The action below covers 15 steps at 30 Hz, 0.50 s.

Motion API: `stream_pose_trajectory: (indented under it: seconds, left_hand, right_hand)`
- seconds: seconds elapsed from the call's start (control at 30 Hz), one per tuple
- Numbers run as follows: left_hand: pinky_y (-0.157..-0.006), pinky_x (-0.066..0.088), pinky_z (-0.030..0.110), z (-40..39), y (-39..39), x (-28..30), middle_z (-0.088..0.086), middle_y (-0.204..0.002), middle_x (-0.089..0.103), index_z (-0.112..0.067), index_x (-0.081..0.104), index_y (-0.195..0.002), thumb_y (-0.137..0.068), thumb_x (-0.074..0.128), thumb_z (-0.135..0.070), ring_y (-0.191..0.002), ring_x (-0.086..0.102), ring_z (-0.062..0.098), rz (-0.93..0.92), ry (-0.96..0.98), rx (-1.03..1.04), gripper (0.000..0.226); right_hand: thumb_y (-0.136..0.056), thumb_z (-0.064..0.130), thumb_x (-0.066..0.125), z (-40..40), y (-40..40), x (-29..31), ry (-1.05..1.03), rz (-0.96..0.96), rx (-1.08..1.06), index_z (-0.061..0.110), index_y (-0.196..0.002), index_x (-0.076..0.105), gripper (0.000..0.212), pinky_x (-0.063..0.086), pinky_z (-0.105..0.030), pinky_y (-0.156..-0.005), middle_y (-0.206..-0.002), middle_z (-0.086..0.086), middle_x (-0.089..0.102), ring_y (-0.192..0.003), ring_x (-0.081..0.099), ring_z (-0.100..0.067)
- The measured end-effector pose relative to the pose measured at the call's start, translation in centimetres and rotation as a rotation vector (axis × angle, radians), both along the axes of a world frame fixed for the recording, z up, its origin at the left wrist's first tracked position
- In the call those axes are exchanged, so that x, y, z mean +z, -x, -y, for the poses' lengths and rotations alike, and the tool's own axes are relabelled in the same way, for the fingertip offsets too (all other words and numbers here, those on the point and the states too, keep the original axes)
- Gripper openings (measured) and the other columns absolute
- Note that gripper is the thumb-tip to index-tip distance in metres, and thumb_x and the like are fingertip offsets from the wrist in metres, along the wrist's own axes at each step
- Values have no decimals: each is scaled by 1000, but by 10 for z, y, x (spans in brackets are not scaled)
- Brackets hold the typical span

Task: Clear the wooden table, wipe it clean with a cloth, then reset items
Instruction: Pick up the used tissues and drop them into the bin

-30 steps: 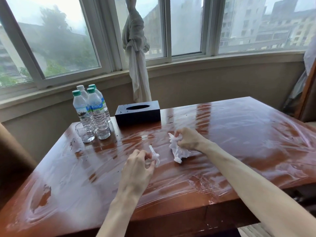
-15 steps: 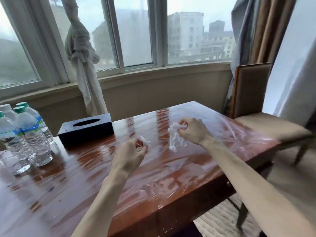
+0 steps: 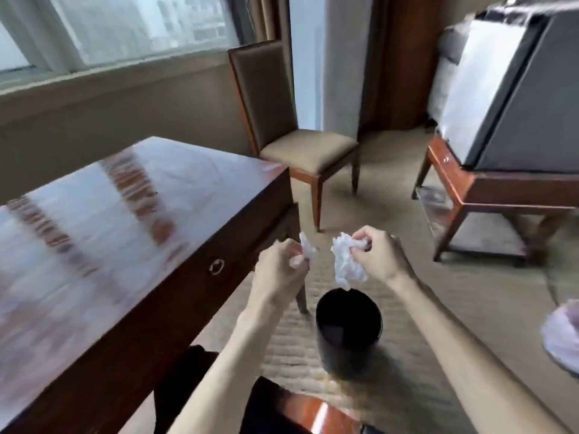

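My right hand (image 3: 377,256) grips a large crumpled white tissue (image 3: 346,264) that hangs down just above a round black bin (image 3: 348,332) on the carpet. My left hand (image 3: 279,270) pinches a smaller crumpled white tissue (image 3: 306,251), held off the right edge of the wooden table (image 3: 125,220), a little left of the bin. The glossy tabletop is blurred; the bottles and the tissue box are out of view.
An upholstered wooden chair (image 3: 294,133) stands behind the table's far corner. A wooden stand carrying a grey appliance (image 3: 507,126) is at the right. Another wooden chair edge (image 3: 313,411) shows at the bottom. Carpet lies between them. A pale blurred object (image 3: 564,336) sits at the right border.
The view has swung right, away from the window and bottles toward the floor. Both hands have carried their tissues off the table to above the black bin.
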<state>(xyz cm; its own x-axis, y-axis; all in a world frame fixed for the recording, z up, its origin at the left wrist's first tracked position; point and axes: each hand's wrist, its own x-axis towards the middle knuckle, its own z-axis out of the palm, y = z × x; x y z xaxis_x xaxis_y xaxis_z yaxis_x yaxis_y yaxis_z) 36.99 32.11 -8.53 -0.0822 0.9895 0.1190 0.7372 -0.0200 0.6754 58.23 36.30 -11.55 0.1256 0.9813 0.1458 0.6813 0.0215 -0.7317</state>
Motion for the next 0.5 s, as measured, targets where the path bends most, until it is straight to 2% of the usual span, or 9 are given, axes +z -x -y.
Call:
stream_pose_trajectory:
  seconds: [0.07,0.13,0.2,0.27,0.3,0.33,0.4,0.43,0.5]
  left_hand:
    - [-78,54,32,-25,-23,-46,-3,-90,75,-23,72,-92,-88,59,-38,-92,68,18,1,168,-30,20]
    - [-77,54,32,-45,-38,-85,3,-96,74,-19,71,-99,-82,64,-24,-96,68,23,5,304,-45,19]
    - [-80,56,35,-64,-53,-121,-2,-94,70,-21,69,-97,-83,64,-24,-93,66,21,32,414,-55,15]
    - [-75,51,34,-79,-67,-153,-10,-82,62,-27,61,-83,-85,63,-29,-89,64,19,13,484,-104,4]
    - [-73,48,35,-85,-73,-167,-10,-81,62,-27,60,-83,-85,64,-34,-89,65,20,-11,507,-126,8]
    - [-72,47,35,-91,-77,-180,-8,-88,66,-28,64,-91,-84,66,-39,-94,66,22,-37,539,-154,13]
    - [-78,49,34,-104,-82,-205,-3,-113,67,-23,63,-118,-85,71,-45,-106,64,23,-105,616,-224,41]
    - [-83,50,36,-107,-81,-213,-1,-121,63,-19,59,-126,-86,71,-46,-111,62,24,-147,643,-262,49]
    - [-89,51,40,-106,-74,-220,3,-130,55,-18,54,-130,-92,65,-40,-115,59,26,-240,671,-315,47]
  right_hand:
    - [-84,14,69,-8,-28,-32,89,5,-37,20,-91,74,10,44,-27,-69,-72,9,64,-82,67,-26]
    - [-84,12,68,-15,-48,-60,172,18,-51,20,-90,74,12,43,-27,-68,-69,10,64,-80,65,-25]
    - [-85,11,66,-26,-60,-86,255,43,-35,21,-92,74,14,40,-26,-66,-71,9,65,-78,63,-22]
    - [-86,9,64,-38,-63,-113,337,66,-1,21,-96,74,19,39,-24,-65,-77,7,66,-79,61,-19]
    - [-87,8,62,-44,-63,-126,383,80,13,20,-100,74,22,39,-23,-67,-82,6,67,-82,61,-17]
    - [-88,7,61,-51,-62,-139,425,93,18,18,-103,75,24,39,-23,-70,-87,4,68,-86,60,-17]
    - [-88,8,60,-67,-58,-168,498,110,-1,17,-109,74,26,43,-26,-74,-99,-2,72,-93,62,-20]
    - [-89,9,59,-75,-54,-180,529,117,-14,17,-110,73,27,46,-28,-76,-104,-5,72,-97,63,-24]
    - [-88,9,56,-90,-47,-203,594,124,-24,16,-111,71,28,49,-31,-78,-108,-10,71,-99,64,-29]
